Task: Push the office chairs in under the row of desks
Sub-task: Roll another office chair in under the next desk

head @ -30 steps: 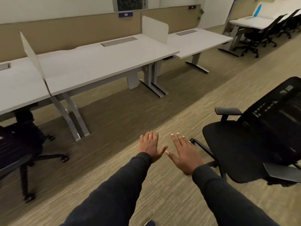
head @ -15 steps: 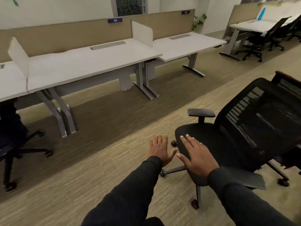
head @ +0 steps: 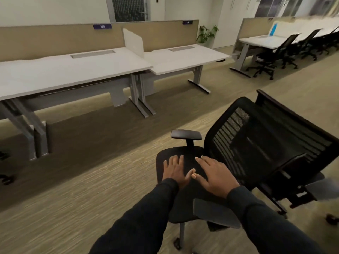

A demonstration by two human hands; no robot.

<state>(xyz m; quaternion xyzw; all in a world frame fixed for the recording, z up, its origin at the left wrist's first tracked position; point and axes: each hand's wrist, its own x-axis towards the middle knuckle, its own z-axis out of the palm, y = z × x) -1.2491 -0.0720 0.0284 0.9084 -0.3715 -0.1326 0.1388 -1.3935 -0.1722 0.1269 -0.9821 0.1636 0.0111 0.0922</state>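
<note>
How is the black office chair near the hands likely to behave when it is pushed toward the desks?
The black office chair stands on castors, so it will probably roll easily across the flat floor. Its seat sits on one central post, so it may swivel if pushed off-centre. The mesh back looks likely to flex slightly.

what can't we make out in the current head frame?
- Contact: left hand and right hand are spread flat over the chair seat; touching or hovering, cannot tell.
- Chair base and castors: mostly hidden under the seat and sleeves.
- Desk label on the partition: digits too small and blurred.
- Far chairs at right: smeared by motion blur, count unclear.
- Castor at left edge: its chair is cut off.
</note>
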